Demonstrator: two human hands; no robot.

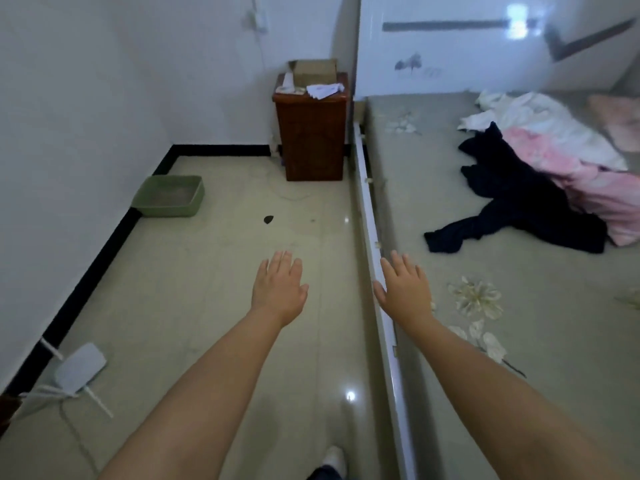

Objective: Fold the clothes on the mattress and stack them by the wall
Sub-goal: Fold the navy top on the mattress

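On the far right of the mattress (450,188) lay the clothes (540,174) in a soft, light heap. My left hand (278,289) and right hand (405,289) were flat, spread and empty (touching nothing); I judged the dark garment's (512,202) near edge easiest to pinch.

Dim, cool indoor light. Glare spots on glossy floor (350,395) and headboard (518,20). Overall soft focus; wide-angle bending at edges.

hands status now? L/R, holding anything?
Left hand: open, fingers spread, empty, over the floor.
Right hand: open, empty, above the mattress edge.
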